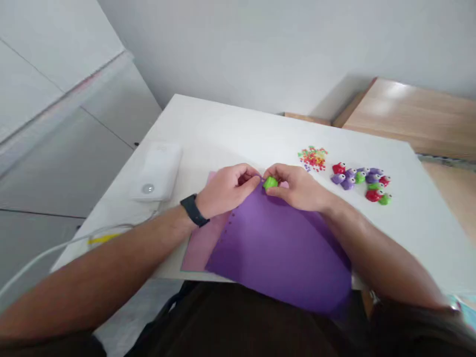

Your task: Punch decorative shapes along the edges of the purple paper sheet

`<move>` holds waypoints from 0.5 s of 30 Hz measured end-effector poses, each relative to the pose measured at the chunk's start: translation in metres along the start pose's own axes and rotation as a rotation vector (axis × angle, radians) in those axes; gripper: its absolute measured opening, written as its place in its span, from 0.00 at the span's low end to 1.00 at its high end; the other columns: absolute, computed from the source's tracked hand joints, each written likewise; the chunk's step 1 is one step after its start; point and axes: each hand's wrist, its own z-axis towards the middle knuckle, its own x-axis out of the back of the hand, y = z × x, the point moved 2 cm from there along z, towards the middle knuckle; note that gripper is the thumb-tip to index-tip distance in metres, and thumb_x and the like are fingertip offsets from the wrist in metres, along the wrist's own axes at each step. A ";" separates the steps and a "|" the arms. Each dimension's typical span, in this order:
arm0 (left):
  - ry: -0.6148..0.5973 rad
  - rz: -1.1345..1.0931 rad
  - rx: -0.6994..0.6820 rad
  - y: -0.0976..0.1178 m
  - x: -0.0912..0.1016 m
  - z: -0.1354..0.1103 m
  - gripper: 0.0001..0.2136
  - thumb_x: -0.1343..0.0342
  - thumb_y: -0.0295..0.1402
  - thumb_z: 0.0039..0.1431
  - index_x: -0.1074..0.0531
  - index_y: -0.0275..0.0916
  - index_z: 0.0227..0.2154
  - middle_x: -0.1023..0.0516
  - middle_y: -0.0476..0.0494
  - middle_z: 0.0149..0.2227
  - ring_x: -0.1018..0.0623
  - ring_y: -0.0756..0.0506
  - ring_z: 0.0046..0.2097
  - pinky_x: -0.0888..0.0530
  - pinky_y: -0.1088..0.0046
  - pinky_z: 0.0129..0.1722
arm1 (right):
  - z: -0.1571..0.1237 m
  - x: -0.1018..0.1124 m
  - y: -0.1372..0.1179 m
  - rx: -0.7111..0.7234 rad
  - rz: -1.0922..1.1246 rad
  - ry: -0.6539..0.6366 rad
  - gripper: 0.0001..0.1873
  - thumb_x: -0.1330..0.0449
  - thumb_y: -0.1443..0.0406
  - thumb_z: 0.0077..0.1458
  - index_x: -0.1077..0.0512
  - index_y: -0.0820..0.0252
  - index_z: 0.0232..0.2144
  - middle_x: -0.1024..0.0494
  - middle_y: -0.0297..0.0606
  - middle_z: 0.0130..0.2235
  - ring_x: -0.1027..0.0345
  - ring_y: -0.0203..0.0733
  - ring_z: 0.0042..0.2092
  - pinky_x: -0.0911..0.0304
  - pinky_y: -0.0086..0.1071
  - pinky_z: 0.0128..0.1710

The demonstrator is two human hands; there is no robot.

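Observation:
A purple sheet (pixel 282 248) with a row of punched holes along its left edge lies over a pink sheet (pixel 201 243) at the table's near edge. My left hand (pixel 226 188), with a black band on the wrist, pinches the purple sheet's far corner. My right hand (pixel 297 187) is closed on a small green punch (pixel 270 182) right at that same corner. The two hands nearly touch.
Several small red, purple and green punches (pixel 360 181) lie to the right, with a pile of coloured paper bits (pixel 313 157) behind them. A white device (pixel 158 171) with a cable (pixel 55 248) sits at the left on the white table (pixel 230 129). A wooden surface (pixel 416 114) adjoins at the right.

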 end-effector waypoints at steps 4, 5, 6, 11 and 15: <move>0.007 -0.026 -0.010 0.001 0.000 -0.002 0.12 0.43 0.40 0.65 0.23 0.37 0.43 0.18 0.47 0.37 0.21 0.49 0.36 0.26 0.74 0.36 | -0.002 0.000 0.000 -0.001 0.008 0.003 0.13 0.37 0.66 0.54 0.25 0.60 0.44 0.22 0.32 0.33 0.31 0.36 0.34 0.37 0.31 0.36; 0.010 -0.030 -0.011 0.001 0.000 -0.002 0.12 0.43 0.40 0.65 0.23 0.37 0.43 0.17 0.47 0.37 0.20 0.49 0.36 0.26 0.74 0.36 | -0.002 0.000 0.000 0.002 0.008 0.003 0.13 0.37 0.66 0.54 0.25 0.60 0.44 0.22 0.32 0.34 0.31 0.36 0.34 0.37 0.31 0.36; 0.014 -0.030 -0.011 0.001 0.000 -0.002 0.12 0.43 0.41 0.65 0.23 0.37 0.43 0.17 0.47 0.37 0.20 0.49 0.36 0.26 0.74 0.36 | -0.002 0.000 0.000 0.003 0.008 0.003 0.13 0.37 0.66 0.54 0.25 0.60 0.44 0.21 0.33 0.34 0.31 0.37 0.35 0.37 0.31 0.37; 0.031 -0.004 0.000 -0.001 0.000 -0.002 0.12 0.42 0.41 0.64 0.22 0.38 0.40 0.16 0.46 0.37 0.20 0.49 0.35 0.25 0.74 0.36 | -0.001 -0.002 0.001 0.003 0.013 0.005 0.14 0.37 0.66 0.54 0.25 0.60 0.44 0.21 0.33 0.34 0.30 0.37 0.35 0.37 0.32 0.37; 0.035 0.001 0.004 0.000 0.000 -0.002 0.12 0.42 0.41 0.64 0.22 0.38 0.41 0.16 0.46 0.37 0.19 0.49 0.35 0.25 0.74 0.36 | 0.000 -0.002 0.002 0.001 0.025 0.007 0.15 0.36 0.65 0.54 0.25 0.61 0.45 0.22 0.32 0.33 0.32 0.36 0.34 0.37 0.31 0.36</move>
